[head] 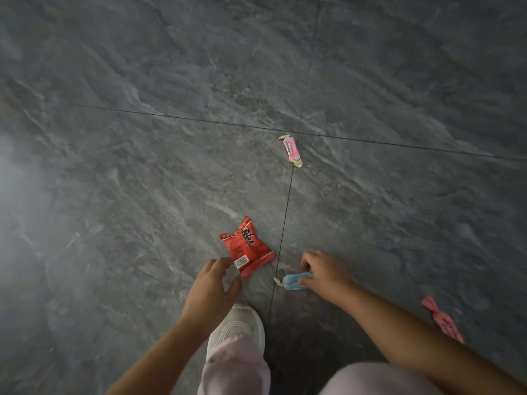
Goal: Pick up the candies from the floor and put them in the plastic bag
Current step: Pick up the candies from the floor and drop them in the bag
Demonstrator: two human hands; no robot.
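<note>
The step in hand looks like a double pick from the floor (142,138). To do it well, each hand should pinch the wrapper body, not a twisted end, and lift straight up. The right hand (325,273) has its fingers (306,259) curled around the blue candy (293,281), apparently gripping it. The left hand (212,286) is half open, thumb and fingertips just touching the red packet (246,248) without clasping it. A pink candy (291,149) lies farther off by the tile joint, another pink wrapper (443,320) toward the right edge. No plastic bag is in view.
</note>
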